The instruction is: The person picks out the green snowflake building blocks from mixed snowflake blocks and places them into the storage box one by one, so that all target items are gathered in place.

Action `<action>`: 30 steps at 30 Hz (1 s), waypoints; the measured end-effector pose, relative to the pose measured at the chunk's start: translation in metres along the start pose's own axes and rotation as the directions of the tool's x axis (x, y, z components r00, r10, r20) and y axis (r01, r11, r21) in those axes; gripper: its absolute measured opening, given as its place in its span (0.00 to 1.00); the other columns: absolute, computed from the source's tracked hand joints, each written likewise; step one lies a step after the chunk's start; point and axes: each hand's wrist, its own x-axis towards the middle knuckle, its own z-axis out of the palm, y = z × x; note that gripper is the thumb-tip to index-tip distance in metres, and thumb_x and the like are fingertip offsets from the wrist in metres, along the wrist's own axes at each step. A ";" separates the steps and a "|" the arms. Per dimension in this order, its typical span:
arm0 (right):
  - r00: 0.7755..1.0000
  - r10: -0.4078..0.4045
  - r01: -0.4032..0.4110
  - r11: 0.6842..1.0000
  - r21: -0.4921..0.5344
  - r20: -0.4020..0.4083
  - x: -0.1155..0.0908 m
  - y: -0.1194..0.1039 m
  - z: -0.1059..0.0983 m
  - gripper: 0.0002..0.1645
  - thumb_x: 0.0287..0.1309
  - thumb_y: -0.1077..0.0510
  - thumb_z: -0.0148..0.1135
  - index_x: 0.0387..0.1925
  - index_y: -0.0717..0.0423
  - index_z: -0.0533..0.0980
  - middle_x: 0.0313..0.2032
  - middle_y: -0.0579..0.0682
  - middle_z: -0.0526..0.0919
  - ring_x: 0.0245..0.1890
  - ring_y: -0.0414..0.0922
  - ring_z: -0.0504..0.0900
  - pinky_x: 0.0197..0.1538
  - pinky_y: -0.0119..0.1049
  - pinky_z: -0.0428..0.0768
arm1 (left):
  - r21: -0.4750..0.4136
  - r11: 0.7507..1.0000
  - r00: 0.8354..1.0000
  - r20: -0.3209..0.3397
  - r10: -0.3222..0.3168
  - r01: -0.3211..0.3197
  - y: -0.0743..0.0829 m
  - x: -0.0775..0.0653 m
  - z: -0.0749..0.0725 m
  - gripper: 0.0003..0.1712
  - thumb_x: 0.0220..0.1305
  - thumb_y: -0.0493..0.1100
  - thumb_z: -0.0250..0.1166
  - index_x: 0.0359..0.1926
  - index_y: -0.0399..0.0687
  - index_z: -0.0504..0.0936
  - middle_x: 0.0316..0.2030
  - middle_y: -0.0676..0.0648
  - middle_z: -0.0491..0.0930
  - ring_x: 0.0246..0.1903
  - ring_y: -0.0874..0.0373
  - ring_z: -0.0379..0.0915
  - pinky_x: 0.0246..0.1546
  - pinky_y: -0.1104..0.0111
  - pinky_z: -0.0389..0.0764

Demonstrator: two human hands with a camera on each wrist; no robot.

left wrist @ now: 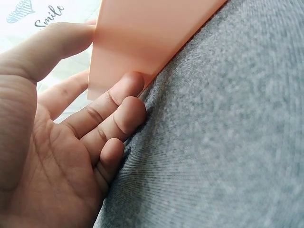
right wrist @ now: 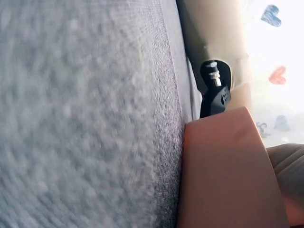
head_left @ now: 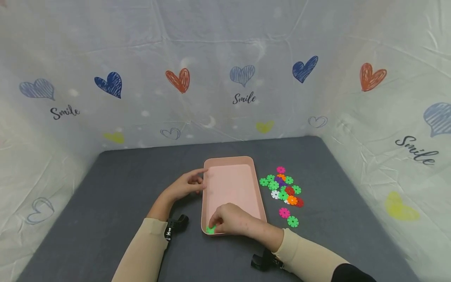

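A pink rectangular tray point(head_left: 232, 196) lies on the dark grey cloth. At its left side my left hand point(head_left: 186, 184) grips the wall: in the left wrist view, thumb and one finger point(left wrist: 64, 95) reach the rim while other curled fingers lie along the outer wall. Over the front left corner, my right hand point(head_left: 230, 220) pinches a green notched plastic disc point(head_left: 210, 230) low inside the tray. The fingers partly cover that disc. In the right wrist view, the tray's outer wall point(right wrist: 228, 175) hides the fingertips, and only part of the right hand point(right wrist: 292, 173) shows.
Right of the tray lies a loose pile of notched discs, with green point(head_left: 273, 185), orange point(head_left: 292, 200), purple, red and white ones. A pink disc point(head_left: 284, 212) and a green disc point(head_left: 293, 221) lie nearer the front. White printed curtains point(head_left: 211, 109) stand behind and beside the table.
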 end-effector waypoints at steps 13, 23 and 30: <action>0.993 -0.047 0.051 0.998 0.030 -0.112 -0.010 -0.002 -0.042 0.06 0.62 0.58 0.72 0.41 0.53 0.88 0.22 0.37 0.74 0.24 0.35 0.72 0.33 0.31 0.73 | -0.026 1.000 1.000 -0.014 -0.014 0.014 -0.002 -0.001 0.002 0.40 0.70 0.36 0.67 0.77 0.36 0.60 0.39 0.42 0.81 0.32 0.49 0.75 0.35 0.60 0.74; 0.945 0.022 0.022 0.991 0.132 -0.326 -0.034 0.005 -0.097 0.13 0.63 0.56 0.72 0.49 0.52 0.84 0.28 0.43 0.73 0.26 0.41 0.73 0.32 0.34 0.73 | -0.007 1.000 1.000 -0.018 -0.021 0.021 -0.001 0.001 0.003 0.41 0.68 0.39 0.70 0.77 0.39 0.63 0.38 0.44 0.81 0.31 0.52 0.76 0.35 0.62 0.75; 0.900 0.144 -0.061 0.976 0.208 -0.411 -0.051 0.015 -0.126 0.17 0.66 0.56 0.70 0.54 0.55 0.82 0.30 0.48 0.72 0.30 0.46 0.72 0.34 0.37 0.71 | -0.025 1.000 1.000 -0.003 -0.009 0.009 -0.001 0.001 0.002 0.41 0.68 0.38 0.70 0.77 0.37 0.62 0.39 0.42 0.81 0.32 0.50 0.76 0.35 0.62 0.76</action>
